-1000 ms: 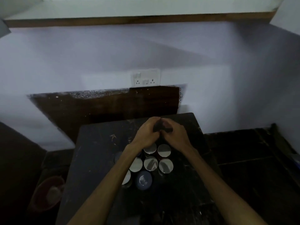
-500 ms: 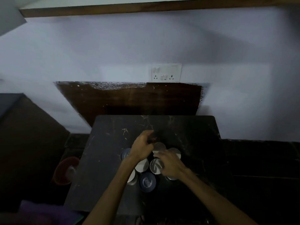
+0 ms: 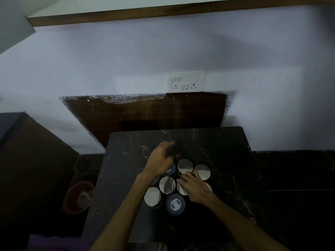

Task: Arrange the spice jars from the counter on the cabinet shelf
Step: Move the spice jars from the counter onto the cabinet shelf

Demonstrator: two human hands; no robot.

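Several spice jars stand in a tight cluster on the dark marble counter. Most have shiny silver lids, such as one at the back and one at the front left. A jar with a dark blue lid is nearest me. My left hand is curled around a dark jar at the far side of the cluster; the jar is mostly hidden. My right hand lies with fingers stretched over the silver lids on the right. The cabinet shelf's wooden edge runs overhead.
A white switch and socket plate is on the wall behind the counter. A red bowl sits low at the left beside a dark cabinet. Purple cloth shows at the bottom left.
My hands have parted: both were on the dark jar a second ago, and my right hand has dropped onto the silver lids. My view has shifted slightly left.
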